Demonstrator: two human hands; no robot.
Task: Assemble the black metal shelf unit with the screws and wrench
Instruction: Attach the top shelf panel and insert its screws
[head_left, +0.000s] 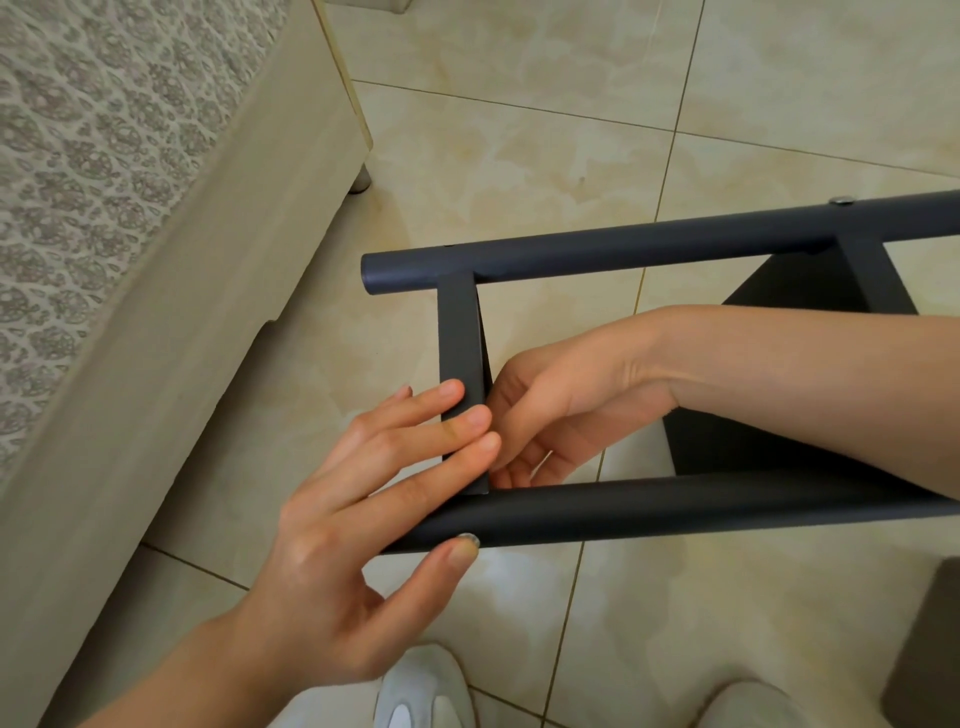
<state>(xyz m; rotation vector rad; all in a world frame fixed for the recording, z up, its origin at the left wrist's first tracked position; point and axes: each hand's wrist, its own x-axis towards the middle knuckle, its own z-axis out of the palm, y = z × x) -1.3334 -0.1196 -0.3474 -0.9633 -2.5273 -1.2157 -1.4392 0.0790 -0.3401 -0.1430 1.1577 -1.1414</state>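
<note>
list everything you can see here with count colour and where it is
shelf frame: one, black, laid down, centre
screw heads: two, silver, one on its far side, one near
bed: one, beige, patterned cover, left
floor tiles: many, beige, throughout
unclear object: one, dark, bottom right edge
shoes: two, white, bottom edge
left hand: one, fingers on the crossbar, thumb against the frame's near side
right hand: one, inside the frame behind the crossbar, grip hidden
</note>
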